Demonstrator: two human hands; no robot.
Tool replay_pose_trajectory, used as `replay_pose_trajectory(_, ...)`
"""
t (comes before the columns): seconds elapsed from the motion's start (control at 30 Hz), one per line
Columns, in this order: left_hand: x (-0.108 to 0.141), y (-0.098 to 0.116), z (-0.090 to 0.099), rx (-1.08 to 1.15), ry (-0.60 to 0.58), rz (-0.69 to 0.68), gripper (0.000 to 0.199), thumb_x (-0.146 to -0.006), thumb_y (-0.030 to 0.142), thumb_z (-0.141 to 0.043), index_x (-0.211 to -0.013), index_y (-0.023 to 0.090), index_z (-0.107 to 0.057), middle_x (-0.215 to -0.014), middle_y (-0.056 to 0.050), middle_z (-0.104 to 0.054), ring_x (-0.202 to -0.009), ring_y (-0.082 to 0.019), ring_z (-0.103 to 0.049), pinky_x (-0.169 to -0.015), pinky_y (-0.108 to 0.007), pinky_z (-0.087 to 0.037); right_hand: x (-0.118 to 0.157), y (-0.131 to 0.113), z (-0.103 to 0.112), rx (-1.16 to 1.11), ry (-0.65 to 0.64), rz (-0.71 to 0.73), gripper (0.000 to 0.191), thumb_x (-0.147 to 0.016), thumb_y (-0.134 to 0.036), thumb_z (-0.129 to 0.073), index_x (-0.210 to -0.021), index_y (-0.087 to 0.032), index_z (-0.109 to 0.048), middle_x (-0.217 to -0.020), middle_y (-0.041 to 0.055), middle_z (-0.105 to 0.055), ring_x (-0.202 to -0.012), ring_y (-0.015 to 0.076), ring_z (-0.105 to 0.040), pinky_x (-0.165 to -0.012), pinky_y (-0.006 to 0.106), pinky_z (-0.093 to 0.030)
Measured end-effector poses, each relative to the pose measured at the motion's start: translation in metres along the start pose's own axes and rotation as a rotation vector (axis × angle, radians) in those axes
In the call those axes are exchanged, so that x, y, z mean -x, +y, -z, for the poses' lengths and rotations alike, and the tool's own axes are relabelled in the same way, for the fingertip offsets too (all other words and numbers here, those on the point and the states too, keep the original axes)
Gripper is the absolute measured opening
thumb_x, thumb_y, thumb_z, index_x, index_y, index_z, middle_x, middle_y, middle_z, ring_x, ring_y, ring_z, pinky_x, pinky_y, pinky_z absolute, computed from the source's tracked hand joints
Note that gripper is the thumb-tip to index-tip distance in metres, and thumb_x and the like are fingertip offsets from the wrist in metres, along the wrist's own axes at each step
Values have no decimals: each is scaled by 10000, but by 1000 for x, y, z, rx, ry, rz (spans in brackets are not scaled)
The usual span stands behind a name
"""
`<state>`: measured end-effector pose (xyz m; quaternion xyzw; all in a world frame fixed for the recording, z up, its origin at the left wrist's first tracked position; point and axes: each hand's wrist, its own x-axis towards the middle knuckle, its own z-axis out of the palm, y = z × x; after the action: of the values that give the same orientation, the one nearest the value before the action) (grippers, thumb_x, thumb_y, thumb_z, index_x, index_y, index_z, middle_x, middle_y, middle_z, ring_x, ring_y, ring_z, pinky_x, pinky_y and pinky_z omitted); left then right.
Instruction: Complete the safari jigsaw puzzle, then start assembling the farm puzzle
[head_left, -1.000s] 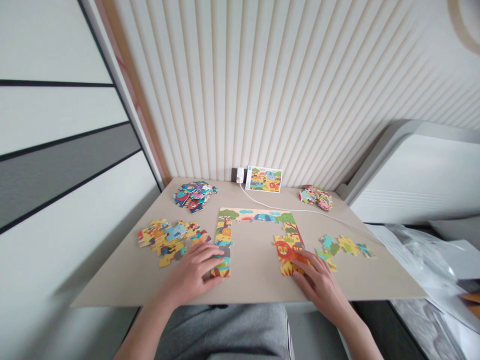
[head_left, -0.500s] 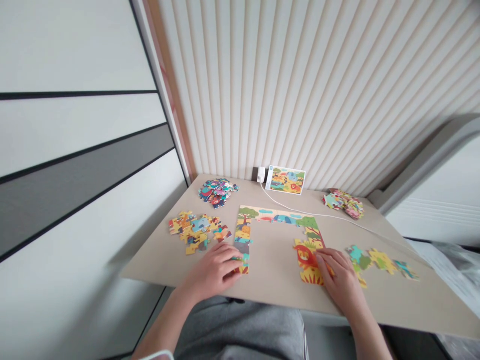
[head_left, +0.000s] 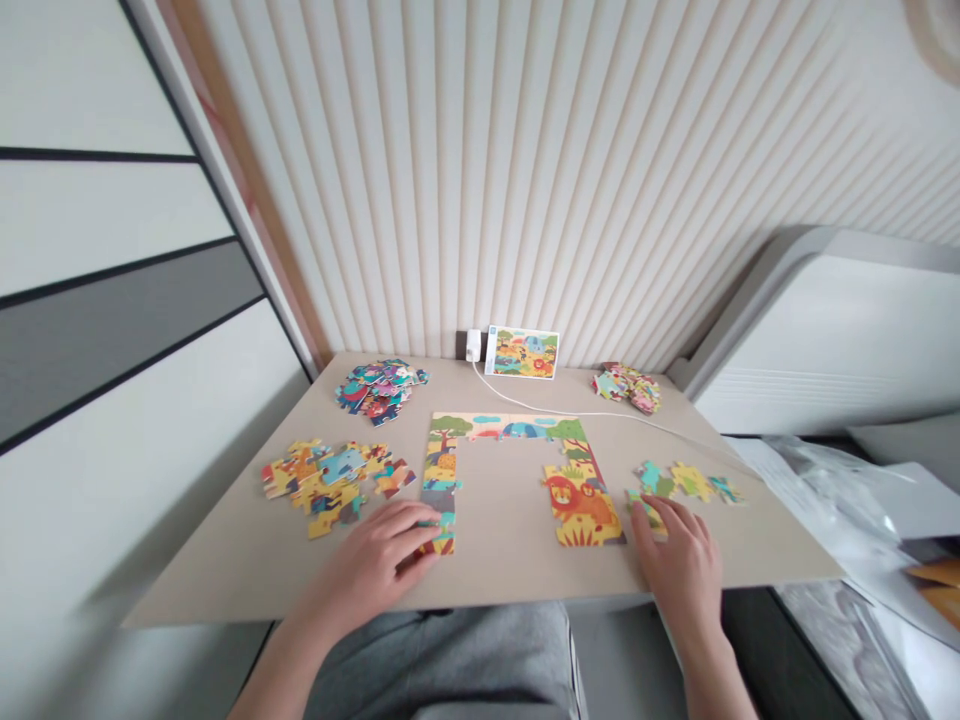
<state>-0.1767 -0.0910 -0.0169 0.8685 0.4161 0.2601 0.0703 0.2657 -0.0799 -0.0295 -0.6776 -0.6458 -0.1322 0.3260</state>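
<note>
A partly joined jigsaw puzzle (head_left: pixel 517 425) lies on the table as a U-shaped border, its open side towards me. My left hand (head_left: pixel 386 555) rests at its lower left corner, fingers stretched over the edge pieces and holding nothing. At the lower right of the border is a joined lion section (head_left: pixel 581 510), fully uncovered. Just right of it, my right hand (head_left: pixel 679 550) reaches over a loose yellow-green puzzle piece (head_left: pixel 651 518). Its fingers are apart and touch the piece, which appears flat on the table. Several loose pieces (head_left: pixel 690 480) lie beyond that hand.
Left of the border is a yellow puzzle-piece pile (head_left: pixel 322 480), with a dark multicoloured pile (head_left: pixel 379 388) behind it. A pinkish pile (head_left: pixel 628 386) sits at the back right. A picture card (head_left: pixel 523 352) leans on the wall beside a charger (head_left: pixel 473 345), whose white cable (head_left: pixel 600 413) crosses the table.
My right hand has moved off the lion section to the loose piece on its right. My left hand stays at the border's lower left. The view has turned right.
</note>
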Motion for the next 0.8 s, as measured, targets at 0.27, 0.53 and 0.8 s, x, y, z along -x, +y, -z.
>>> replay_pose_trajectory(0.27,1,-4,-3,19,25,-5,221,-975,245,-617,-1166,263,-727,-1221,-67,-709,-1174,-222,-651,-1074,-383,-523,22,33,3,52,-162,-81,576,-921,-665,-582,-1286,-229,-679,-1239,124,-712,-1136,373,-614,-929,527,-457)
replay_pose_trajectory(0.53,1,-3,-3,-1,-5,-2,223,-988,251,-601,-1175,260,-721,-1229,-67,-703,-1193,-226,-641,-1090,-396,-514,18,38,-3,-127,-208,-123,579,-913,-638,-619,-1298,-211,-686,-1071,110,-731,-991,309,-664,-918,484,-507)
replay_pose_trajectory(0.8,2,-4,-4,-23,-37,8,222,-1006,264,-588,-1193,257,-706,-1255,-66,-688,-1222,-229,-618,-1098,-407,-504,12,51,3,-76,-316,-53,526,-953,-565,-559,-1397,-293,-636,-1372,98,-666,-1261,378,-576,-1009,595,-461)
